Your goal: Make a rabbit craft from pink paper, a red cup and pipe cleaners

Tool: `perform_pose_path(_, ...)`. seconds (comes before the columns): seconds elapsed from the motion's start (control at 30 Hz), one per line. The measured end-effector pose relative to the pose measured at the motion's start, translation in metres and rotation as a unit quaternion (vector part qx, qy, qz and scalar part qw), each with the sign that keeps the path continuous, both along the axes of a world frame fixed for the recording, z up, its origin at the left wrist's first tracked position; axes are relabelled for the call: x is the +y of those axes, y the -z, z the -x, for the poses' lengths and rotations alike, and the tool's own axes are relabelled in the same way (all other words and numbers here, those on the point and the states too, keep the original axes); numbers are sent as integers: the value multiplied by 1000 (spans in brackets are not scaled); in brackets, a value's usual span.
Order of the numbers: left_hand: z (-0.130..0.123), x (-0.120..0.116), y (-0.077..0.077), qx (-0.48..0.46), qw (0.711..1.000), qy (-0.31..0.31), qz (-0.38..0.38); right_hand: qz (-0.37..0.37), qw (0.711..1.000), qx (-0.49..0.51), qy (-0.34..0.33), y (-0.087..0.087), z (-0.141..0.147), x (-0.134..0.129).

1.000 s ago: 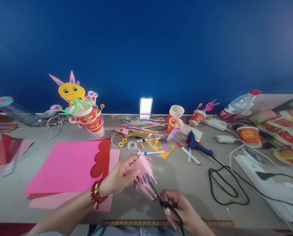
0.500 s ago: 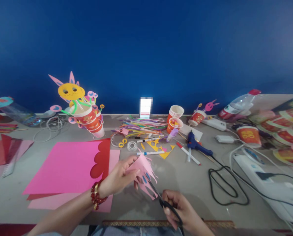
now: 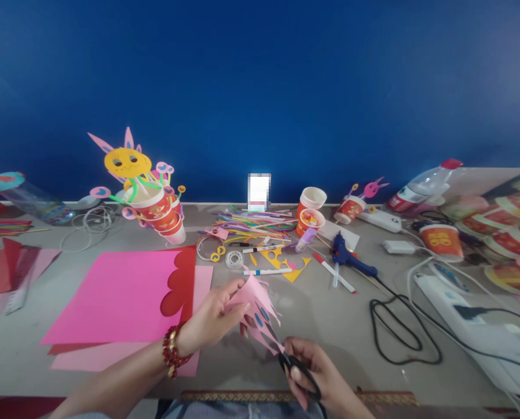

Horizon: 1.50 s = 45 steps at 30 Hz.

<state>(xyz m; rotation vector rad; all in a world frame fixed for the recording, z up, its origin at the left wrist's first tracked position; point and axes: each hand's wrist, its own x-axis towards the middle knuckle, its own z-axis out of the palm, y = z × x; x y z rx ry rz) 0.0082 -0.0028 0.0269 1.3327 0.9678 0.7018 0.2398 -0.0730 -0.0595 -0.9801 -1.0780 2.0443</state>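
Observation:
Between the thumb and fingers of my left hand (image 3: 218, 314) is a piece of pink paper (image 3: 253, 297) with jagged cut edges and blue oval marks on it. My right hand (image 3: 310, 366) grips black-handled scissors (image 3: 301, 372) by the handles. The scissor blades point up and left, against the pink paper beside the blue marks. Fingers of my left hand partly show below the paper. Under my left forearm lie bright pink sheets (image 3: 116, 297) over a scalloped red sheet (image 3: 185, 267).
A cup figure with a yellow face (image 3: 127, 163) stands back left. Pipe cleaners (image 3: 255, 224), a tape roll (image 3: 234, 259), a marker (image 3: 266, 272) and yellow scraps (image 3: 297, 270) lie ahead. Rightward are a blue glue gun (image 3: 351, 259), its looped cord (image 3: 373, 331) and a white power strip (image 3: 473, 326).
The scissors and my right hand have shifted slightly left and up along the pink paper. My left hand keeps its hold, with the paper turned only a little.

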Motion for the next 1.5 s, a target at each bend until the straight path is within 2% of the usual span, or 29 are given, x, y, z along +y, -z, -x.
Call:
perform_pose_path(0.63,0,0,6,-30,1000,4,4,-8,1000,-4,4,-5,1,1)
perform_pose_path(0.93,-3,-3,2,-43,999,8,4,-4,1000,-7,5,0,5,0)
perform_pose_path(1.27,-4,-5,8,-52,999,2,9,-8,1000,8,13,6,4,-1)
perform_pose_path(1.5,-6,-5,7,-70,997,3,16,-11,1000,1,23,6,5,-2)
